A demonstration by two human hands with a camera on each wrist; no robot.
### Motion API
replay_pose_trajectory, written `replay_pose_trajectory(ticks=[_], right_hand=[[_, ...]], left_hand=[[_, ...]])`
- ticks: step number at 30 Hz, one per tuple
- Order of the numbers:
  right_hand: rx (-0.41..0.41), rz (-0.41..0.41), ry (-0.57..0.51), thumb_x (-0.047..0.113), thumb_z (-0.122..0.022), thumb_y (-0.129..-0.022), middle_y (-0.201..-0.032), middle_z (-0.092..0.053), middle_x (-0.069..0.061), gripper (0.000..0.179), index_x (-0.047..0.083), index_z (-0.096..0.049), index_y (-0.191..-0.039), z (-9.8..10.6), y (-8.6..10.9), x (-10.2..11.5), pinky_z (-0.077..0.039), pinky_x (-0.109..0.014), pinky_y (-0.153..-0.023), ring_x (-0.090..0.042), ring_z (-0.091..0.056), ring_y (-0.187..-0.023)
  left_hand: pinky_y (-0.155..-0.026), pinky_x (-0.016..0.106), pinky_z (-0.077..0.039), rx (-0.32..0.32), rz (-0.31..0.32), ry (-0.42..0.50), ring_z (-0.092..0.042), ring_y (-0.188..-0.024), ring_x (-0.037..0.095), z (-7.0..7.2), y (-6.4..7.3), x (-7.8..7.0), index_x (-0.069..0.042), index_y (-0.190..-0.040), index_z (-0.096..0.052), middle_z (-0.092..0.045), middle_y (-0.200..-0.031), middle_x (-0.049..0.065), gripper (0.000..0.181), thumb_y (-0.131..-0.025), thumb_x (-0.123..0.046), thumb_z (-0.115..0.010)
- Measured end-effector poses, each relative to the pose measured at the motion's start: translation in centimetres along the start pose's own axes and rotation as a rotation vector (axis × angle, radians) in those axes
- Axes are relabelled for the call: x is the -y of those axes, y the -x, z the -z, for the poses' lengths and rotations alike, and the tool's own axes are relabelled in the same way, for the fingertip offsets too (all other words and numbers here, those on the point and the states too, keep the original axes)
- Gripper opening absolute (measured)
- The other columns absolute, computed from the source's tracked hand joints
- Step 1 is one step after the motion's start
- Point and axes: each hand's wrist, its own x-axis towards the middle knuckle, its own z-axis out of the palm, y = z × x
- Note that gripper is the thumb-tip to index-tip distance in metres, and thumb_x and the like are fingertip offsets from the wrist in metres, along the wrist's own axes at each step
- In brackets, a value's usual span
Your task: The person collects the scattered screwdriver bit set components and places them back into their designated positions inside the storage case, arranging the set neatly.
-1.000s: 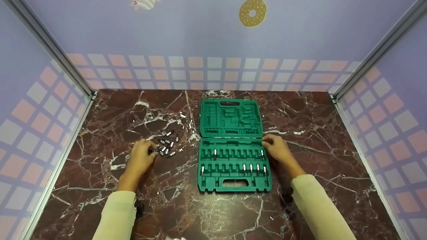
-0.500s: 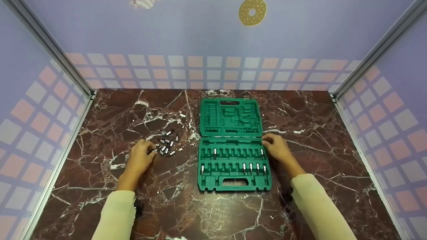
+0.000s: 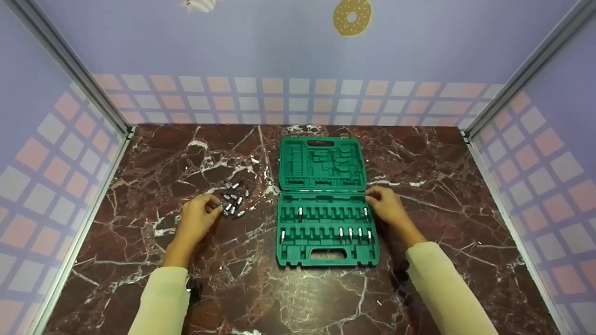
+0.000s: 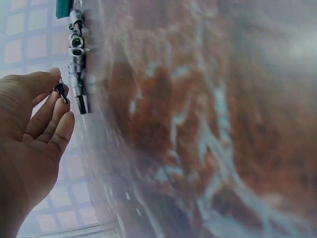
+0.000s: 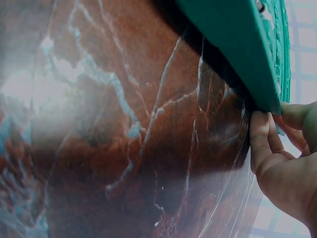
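Across the marble counter (image 3: 260, 298), the left hand (image 3: 199, 216) pinched a bit (image 4: 60, 89) beside the loose pile (image 3: 239, 201); the right hand (image 3: 389, 207) gripped the green case (image 3: 294, 254). A slack pinch risked a drop!

Bench (image 3: 447, 186) here's dark red-brown marble-look, white veins all over. Lilac walls (image 3: 279, 51) box in its far, left and right edges, with pink and pale squares (image 3: 272, 87) running low along them. Grey metal posts (image 3: 77, 65) climb from both far corners. Yellow donut print (image 3: 352, 30) above the far edge, soft glare (image 3: 312, 298) near the front one.
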Motion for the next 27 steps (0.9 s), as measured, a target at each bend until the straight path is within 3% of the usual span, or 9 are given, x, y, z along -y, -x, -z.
replay_pose_trajectory(ticks=[5,10,13,19,27], right_hand=[[0.007,0.005,0.004,0.008,-0.06,-0.103,-0.117,-0.071,-0.024,0.021,-0.002,-0.07,-0.119,0.0,0.0,-0.1,-0.054,-0.055,-0.092,-0.039,-0.067,-0.105],[0.004,0.003,0.007,0.008,-0.061,-0.103,-0.117,-0.071,-0.024,0.021,-0.002,-0.07,-0.119,0.0,0.0,-0.2,-0.054,-0.056,-0.091,-0.039,-0.067,-0.104],[0.001,0.002,0.007,0.008,-0.061,-0.103,-0.116,-0.071,-0.024,0.021,-0.002,-0.07,-0.118,0.0,0.0,-0.2,-0.054,-0.055,-0.09,-0.038,-0.067,-0.103],[0.003,0.002,0.003,0.008,-0.061,-0.103,-0.116,-0.071,-0.023,0.02,-0.002,-0.07,-0.118,0.0,0.0,-0.2,-0.054,-0.055,-0.091,-0.038,-0.067,-0.103],[-0.003,-0.002,-0.007,0.008,-0.061,-0.103,-0.118,-0.071,-0.024,0.02,-0.002,-0.07,-0.118,0.0,0.0,-0.1,-0.054,-0.056,-0.093,-0.039,-0.067,-0.106]], left_hand=[[-0.07,0.027,-0.053,-0.027,-0.003,0.013,-0.067,-0.077,0.028,-0.2,-0.2,-1.0,0.001,-0.092,-0.073,-0.073,-0.087,0.016,0.011,-0.084,0.005,-0.079],[-0.07,0.032,-0.058,-0.044,-0.03,0.068,-0.068,-0.074,0.027,-0.7,-0.4,-2.4,0.002,-0.094,-0.074,-0.074,-0.086,0.015,0.013,-0.082,0.005,-0.08],[-0.072,0.035,-0.059,-0.013,-0.028,0.11,-0.068,-0.076,0.025,-1.1,-0.4,-3.3,0.002,-0.097,-0.076,-0.074,-0.088,0.015,0.015,-0.083,0.003,-0.081],[-0.072,0.024,-0.056,0.064,0.009,0.19,-0.068,-0.08,0.023,-1.7,-0.4,-5.4,0.002,-0.101,-0.076,-0.073,-0.091,0.014,0.016,-0.086,-0.001,-0.081],[-0.072,0.02,-0.054,0.134,-0.01,0.281,-0.068,-0.079,0.021,-2.9,-0.5,-8.1,0.002,-0.099,-0.074,-0.073,-0.088,0.012,0.016,-0.084,0.0,-0.08]])
